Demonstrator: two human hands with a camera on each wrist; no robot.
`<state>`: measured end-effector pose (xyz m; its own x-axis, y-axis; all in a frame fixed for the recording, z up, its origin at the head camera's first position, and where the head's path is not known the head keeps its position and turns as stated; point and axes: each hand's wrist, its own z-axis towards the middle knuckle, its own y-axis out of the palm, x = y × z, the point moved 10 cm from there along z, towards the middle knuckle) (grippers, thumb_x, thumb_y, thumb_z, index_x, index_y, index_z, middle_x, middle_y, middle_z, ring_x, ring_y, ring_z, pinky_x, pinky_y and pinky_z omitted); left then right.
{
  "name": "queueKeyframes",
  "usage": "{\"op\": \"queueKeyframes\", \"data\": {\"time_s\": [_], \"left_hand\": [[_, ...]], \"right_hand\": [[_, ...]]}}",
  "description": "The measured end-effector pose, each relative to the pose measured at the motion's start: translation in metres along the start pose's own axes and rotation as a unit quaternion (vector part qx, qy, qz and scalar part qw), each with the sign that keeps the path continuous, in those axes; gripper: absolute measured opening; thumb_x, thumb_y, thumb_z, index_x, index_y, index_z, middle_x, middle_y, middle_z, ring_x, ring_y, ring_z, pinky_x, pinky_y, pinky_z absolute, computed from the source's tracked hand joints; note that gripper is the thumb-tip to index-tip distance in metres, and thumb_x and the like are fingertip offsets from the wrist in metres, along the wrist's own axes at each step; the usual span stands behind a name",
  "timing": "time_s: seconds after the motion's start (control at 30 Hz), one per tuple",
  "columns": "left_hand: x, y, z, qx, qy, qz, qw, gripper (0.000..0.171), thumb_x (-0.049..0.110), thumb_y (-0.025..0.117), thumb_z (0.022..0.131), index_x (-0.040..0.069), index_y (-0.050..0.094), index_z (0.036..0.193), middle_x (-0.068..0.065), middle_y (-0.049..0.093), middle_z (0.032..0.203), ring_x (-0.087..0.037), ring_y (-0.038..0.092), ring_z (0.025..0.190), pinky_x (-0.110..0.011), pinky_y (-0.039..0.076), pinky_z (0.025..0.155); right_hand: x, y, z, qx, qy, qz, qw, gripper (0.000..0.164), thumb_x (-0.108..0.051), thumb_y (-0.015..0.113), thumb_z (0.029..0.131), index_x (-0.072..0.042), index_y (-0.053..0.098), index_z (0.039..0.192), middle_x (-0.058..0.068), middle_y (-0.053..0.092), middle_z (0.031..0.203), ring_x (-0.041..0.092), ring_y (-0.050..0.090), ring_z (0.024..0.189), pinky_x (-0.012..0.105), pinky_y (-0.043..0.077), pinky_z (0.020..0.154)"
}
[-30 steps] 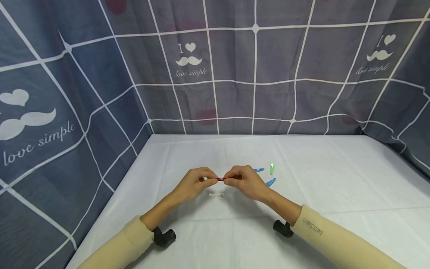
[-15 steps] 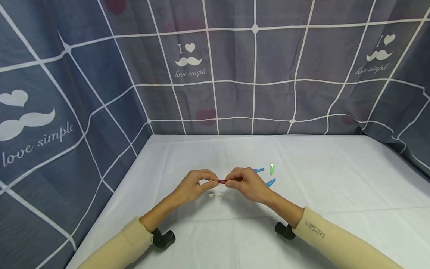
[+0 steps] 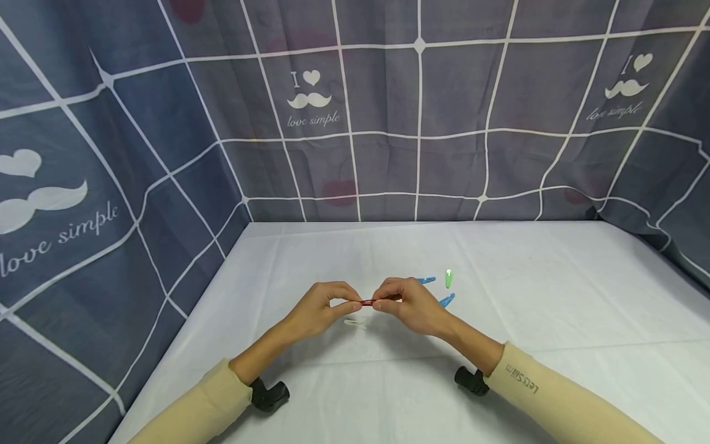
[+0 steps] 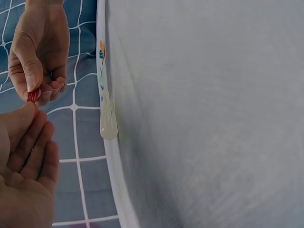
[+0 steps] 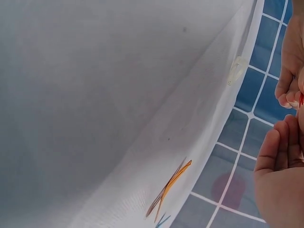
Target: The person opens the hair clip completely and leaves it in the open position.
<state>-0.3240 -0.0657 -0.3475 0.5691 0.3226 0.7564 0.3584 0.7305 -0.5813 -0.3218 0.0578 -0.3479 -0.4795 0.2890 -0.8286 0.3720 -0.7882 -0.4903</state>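
Slightly lower in the head view than before, our left grip [image 3: 318, 310] and right grip [image 3: 413, 308] pinch the red clip [image 3: 367, 303] by opposite ends, its middle showing between them, above the bench [image 3: 532, 296].

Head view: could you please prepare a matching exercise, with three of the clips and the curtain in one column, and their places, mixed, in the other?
1. Red clip
2. Pale clip
3. Green clip
4. Curtain

A. Behind the table
B. Pinched by left hand and right hand
C. Beside the blue clips
D. Lying lowest in this view

Pairs: 1-B; 2-D; 3-C; 4-A
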Motion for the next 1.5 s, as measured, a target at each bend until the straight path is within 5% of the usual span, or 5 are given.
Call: {"op": "queueKeyframes", "data": {"time_s": [0.37, 0.57, 0.83, 1.23, 1.5], "left_hand": [[0.003, 0.004, 0.001, -0.019, -0.002, 0.000, 0.9998, 0.010, 0.001, 0.068, 0.091, -0.001, 0.076, 0.095, -0.011, 0.071, 0.091, -0.017, 0.064, 0.087, -0.034, 0.050, 0.078], [0.003, 0.005, 0.000, -0.030, 0.006, -0.009, 0.9995, 0.011, 0.007, 0.069, 0.092, 0.002, 0.077, 0.096, -0.009, 0.072, 0.092, -0.013, 0.063, 0.086, -0.039, 0.051, 0.076], [0.000, 0.001, 0.002, -0.014, 0.006, 0.017, 0.9997, 0.013, 0.014, 0.069, 0.093, 0.004, 0.077, 0.097, 0.007, 0.070, 0.092, -0.012, 0.063, 0.091, -0.040, 0.051, 0.082], [-0.009, -0.001, 0.003, 0.001, -0.025, 0.078, 0.9966, 0.017, 0.018, 0.075, 0.089, 0.013, 0.074, 0.105, 0.008, 0.068, 0.102, -0.017, 0.060, 0.102, -0.046, 0.048, 0.091], [-0.013, -0.003, 0.004, -0.006, -0.022, 0.076, 0.9969, 0.014, 0.017, 0.073, 0.090, 0.012, 0.074, 0.103, 0.008, 0.067, 0.100, -0.021, 0.062, 0.100, -0.044, 0.049, 0.089]], "right_hand": [[0.002, 0.003, -0.001, -0.030, -0.007, 0.021, 0.999, 0.012, -0.006, 0.067, 0.092, -0.001, 0.077, 0.096, 0.004, 0.069, 0.090, 0.018, 0.060, 0.083, 0.030, 0.048, 0.074], [0.002, 0.005, -0.001, -0.041, -0.010, 0.033, 0.999, 0.012, -0.005, 0.067, 0.092, -0.001, 0.077, 0.095, 0.014, 0.070, 0.092, 0.020, 0.060, 0.083, 0.030, 0.048, 0.073], [0.006, 0.001, 0.001, -0.010, 0.014, 0.019, 1.000, 0.012, -0.008, 0.069, 0.091, -0.001, 0.078, 0.096, 0.000, 0.069, 0.088, 0.018, 0.060, 0.082, 0.030, 0.049, 0.074], [0.015, -0.005, 0.003, 0.030, 0.032, 0.024, 0.999, 0.012, -0.005, 0.070, 0.090, 0.002, 0.076, 0.098, 0.006, 0.069, 0.091, 0.018, 0.062, 0.083, 0.027, 0.052, 0.072], [0.013, -0.010, 0.008, 0.054, 0.037, -0.038, 0.997, 0.007, -0.003, 0.071, 0.089, -0.003, 0.077, 0.091, -0.002, 0.067, 0.083, 0.017, 0.058, 0.075, 0.028, 0.049, 0.066]]}}
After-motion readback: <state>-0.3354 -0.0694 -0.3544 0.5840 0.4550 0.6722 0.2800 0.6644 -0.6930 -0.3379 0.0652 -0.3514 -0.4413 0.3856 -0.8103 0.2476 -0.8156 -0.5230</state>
